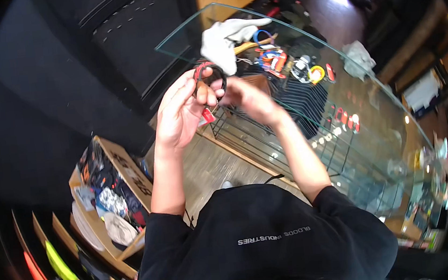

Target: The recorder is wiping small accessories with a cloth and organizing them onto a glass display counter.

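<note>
My left hand [175,112] is raised over the near edge of the glass counter, its fingers closed around a looped cord or band [222,72]. The loop is black, with a red and black braided stretch on its left side. A red and white tag [208,116] hangs below it, beside what looks like a small bead chain. Motion blurs my right hand [250,99], whose fingertips meet the right side of the loop. Whether they grip it is hidden by the blur.
On the glass counter [181,36] lie a white cloth [218,43], colourful cords and small items [275,62], and a yellow ring-shaped item [316,74]. Crumpled clear plastic [358,60] sits by its far edge. A cardboard box [125,169] of packed fabric goods stands at lower left, beside wooden shelf dividers [65,232].
</note>
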Action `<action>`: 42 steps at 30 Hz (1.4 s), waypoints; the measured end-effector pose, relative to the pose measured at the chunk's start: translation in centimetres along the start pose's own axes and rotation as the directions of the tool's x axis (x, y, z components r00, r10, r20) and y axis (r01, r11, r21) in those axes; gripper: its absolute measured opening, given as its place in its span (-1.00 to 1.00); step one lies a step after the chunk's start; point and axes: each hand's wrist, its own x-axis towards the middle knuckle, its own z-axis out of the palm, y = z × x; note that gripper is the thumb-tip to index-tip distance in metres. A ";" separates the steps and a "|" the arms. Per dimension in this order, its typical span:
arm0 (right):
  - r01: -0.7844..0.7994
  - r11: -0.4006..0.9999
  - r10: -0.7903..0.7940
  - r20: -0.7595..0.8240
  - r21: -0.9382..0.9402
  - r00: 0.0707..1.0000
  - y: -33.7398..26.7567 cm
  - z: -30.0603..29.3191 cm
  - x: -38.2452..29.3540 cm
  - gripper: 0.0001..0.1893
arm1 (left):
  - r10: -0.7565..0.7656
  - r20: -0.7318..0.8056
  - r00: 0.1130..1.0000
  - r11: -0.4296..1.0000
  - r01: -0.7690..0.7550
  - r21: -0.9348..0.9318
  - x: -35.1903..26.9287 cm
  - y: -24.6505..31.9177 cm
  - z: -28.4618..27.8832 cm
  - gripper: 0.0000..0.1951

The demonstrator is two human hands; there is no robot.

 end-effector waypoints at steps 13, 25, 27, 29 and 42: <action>-0.116 0.955 -0.052 -0.537 -0.274 0.842 -0.2 4.6 -6.5 -0.68 | -0.176 0.432 0.884 0.972 0.225 -0.064 7.4 -7.0 -0.7 -0.81; -0.136 0.960 -0.144 -0.849 -0.244 0.508 -4.2 6.6 -11.0 -0.68 | -0.101 0.412 0.906 0.944 0.218 -0.248 7.8 -10.9 -1.9 -0.73; -0.026 0.962 -0.238 -0.886 -0.270 0.399 -5.1 6.5 -11.7 -0.71 | -0.090 0.413 0.906 0.941 0.213 -0.263 7.3 -11.6 -2.1 -0.72; -0.009 0.943 -0.310 -0.886 -0.334 0.345 -6.2 6.4 -12.4 -0.76 | -0.084 0.472 0.878 0.968 0.184 -0.169 7.1 -12.5 -2.9 -0.71; 0.006 0.827 -0.539 -0.788 -0.563 0.297 -12.8 4.5 -16.4 -0.73 | -0.169 0.581 0.796 0.890 -0.130 0.437 4.7 -13.5 3.9 -0.87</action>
